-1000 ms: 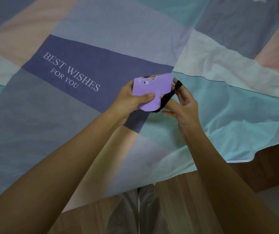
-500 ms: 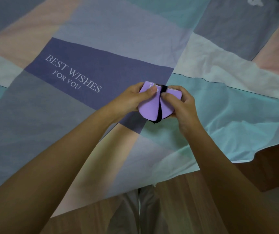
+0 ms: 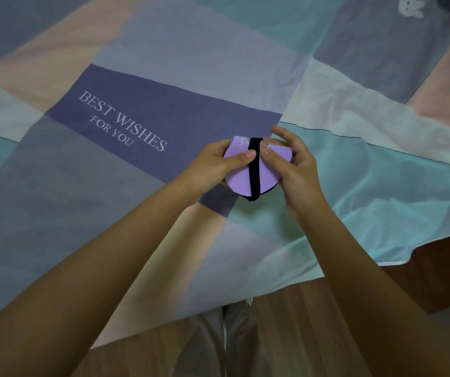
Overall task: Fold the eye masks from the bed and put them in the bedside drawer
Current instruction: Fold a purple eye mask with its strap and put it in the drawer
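1. A folded lilac eye mask is held in the air above the bed, just past its near edge, between both hands.
2. The left hand grips the mask's left side, thumb pressed across the front.
3. The right hand pinches the right side, thumb on top, upper fingers loosely spread.
4. A black elastic strap runs around the middle of the folded mask, apparently binding it shut.
5. Judged from this, folding this mask is almost finished; carrying it to the bedside drawer remains. No drawer and no other masks are visible.
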The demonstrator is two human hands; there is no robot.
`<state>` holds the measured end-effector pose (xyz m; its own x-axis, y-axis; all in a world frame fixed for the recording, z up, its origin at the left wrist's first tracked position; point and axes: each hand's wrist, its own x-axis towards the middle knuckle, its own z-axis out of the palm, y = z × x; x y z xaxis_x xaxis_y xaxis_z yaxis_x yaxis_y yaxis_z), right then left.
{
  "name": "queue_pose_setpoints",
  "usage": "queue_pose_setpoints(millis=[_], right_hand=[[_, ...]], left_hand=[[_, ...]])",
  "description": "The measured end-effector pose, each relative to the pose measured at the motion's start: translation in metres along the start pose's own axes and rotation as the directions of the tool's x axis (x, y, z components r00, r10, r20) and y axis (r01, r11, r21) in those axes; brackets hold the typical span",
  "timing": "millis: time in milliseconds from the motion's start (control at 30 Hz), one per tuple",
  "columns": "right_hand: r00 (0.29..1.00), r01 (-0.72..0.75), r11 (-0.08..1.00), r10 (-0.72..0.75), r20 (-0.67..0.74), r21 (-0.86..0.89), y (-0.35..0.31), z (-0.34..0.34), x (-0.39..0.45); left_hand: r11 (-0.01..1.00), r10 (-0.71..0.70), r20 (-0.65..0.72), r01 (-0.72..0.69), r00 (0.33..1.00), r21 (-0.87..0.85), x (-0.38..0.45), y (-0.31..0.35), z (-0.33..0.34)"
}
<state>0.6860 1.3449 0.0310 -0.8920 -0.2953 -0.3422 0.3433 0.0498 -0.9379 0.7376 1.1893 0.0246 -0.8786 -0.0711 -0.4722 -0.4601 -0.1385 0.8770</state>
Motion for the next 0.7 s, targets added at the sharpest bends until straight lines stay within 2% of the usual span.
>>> queue_pose_setpoints(millis=[67,167,267,333,467,567,700], right_hand=[[0.988,0.154,0.979,-0.152,0.028,-0.131,-0.003,0.001,-0.003],[0.926,0.377,0.843,-0.334,0.176,-0.383,-0.010,0.000,-0.004],[0.866,0.491,0.776,-0.383,0.322,-0.397,-0.017,0.001,-0.006],[0.860,0.493,0.777,-0.367,0.354,-0.392,-0.019,0.003,-0.007],[0.903,0.412,0.824,-0.314,0.292,-0.389,-0.020,0.004,-0.003],[0.923,0.363,0.863,-0.280,0.263,-0.353,-0.025,0.004,-0.001],[0.930,0.353,0.882,-0.292,0.224,-0.314,-0.047,0.004,0.001]], left_hand=[[1.000,0.003,-0.069,-0.004,0.998,-0.009,0.001,0.002,0.001],[1.000,0.012,-0.171,-0.014,0.985,-0.015,0.004,0.007,0.000],[0.999,0.005,-0.184,-0.015,0.983,-0.050,0.005,0.013,-0.001],[0.998,-0.001,-0.157,-0.009,0.988,-0.060,0.005,0.017,-0.001],[0.999,-0.018,-0.152,0.011,0.988,-0.048,0.004,0.020,-0.001],[0.997,0.019,-0.137,-0.009,0.990,0.072,0.000,0.025,-0.006],[0.961,0.165,-0.189,-0.114,0.968,0.253,-0.012,0.044,-0.019]])
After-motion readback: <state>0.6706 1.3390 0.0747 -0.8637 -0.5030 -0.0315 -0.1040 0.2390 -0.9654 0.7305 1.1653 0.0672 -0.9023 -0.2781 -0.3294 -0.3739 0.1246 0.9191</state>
